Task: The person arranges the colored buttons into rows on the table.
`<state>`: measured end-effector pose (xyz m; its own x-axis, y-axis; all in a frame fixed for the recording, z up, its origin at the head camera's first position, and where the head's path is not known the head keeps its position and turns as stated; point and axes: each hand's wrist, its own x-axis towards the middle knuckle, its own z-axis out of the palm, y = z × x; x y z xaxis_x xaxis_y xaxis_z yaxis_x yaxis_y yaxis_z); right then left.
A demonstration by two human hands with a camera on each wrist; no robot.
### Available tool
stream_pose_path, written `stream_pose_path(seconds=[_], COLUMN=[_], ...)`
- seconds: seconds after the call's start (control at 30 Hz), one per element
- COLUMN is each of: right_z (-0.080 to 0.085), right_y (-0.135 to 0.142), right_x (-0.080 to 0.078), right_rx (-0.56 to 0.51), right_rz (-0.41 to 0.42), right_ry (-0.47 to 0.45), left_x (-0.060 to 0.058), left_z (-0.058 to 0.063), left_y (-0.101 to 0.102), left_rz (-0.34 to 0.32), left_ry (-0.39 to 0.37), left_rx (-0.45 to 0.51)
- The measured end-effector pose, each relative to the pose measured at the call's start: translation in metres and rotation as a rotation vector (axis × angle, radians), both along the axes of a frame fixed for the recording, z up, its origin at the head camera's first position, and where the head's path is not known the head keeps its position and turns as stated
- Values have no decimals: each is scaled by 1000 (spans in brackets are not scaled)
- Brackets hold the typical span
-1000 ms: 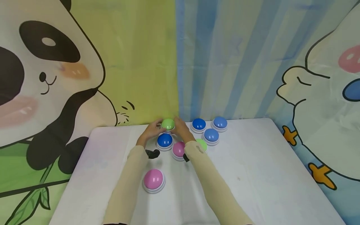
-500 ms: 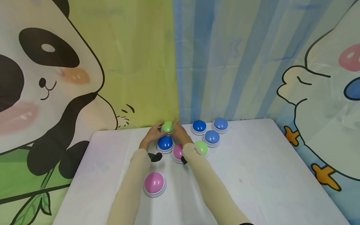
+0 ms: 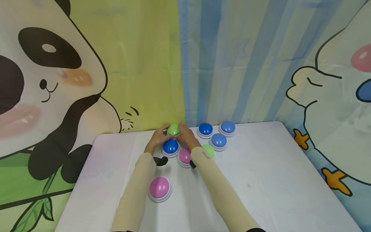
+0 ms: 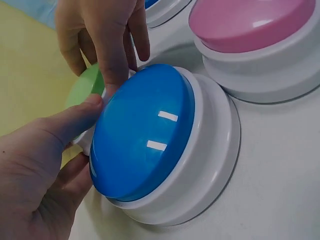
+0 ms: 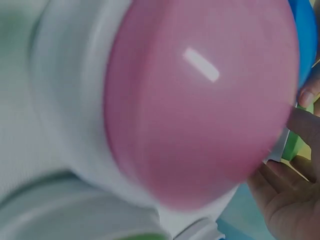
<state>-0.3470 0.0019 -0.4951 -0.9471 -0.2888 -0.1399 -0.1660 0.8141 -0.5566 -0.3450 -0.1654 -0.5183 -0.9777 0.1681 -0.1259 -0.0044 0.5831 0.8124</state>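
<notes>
At the back edge of the table, a green push button with a white base sits between both hands. My left hand holds its left side, thumb at the front and fingers behind. On the other side my right hand grips the base with bent fingers. In the left wrist view a dark blue push button stands just in front of the green one and partly hides it. A pink push button stands beside the blue one, under the right wrist; it fills much of the right wrist view.
A second green button is partly covered by the right sleeve. Three blue buttons, among them a lighter one, stand to the right at the back. Nearer the front is another pink button. A printed cloth rises behind the table.
The head view has shifted slightly. Both hands stay at the green button, which moves hardly at all. The right forearm has swung a little right, showing more of the pink button beneath it.
</notes>
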Motion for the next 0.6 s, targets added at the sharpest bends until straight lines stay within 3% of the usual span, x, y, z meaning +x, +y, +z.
stream_pose_path(seconds=[0.33, 0.6], right_z=[10, 18], right_y=[25, 44], right_x=[-11, -8], right_rx=[-54, -57], right_rz=[86, 108], right_ry=[42, 85], left_x=[-2, 0], left_z=[8, 20], left_y=[11, 18], left_rz=[-29, -53], left_ry=[15, 33], left_rx=[69, 92])
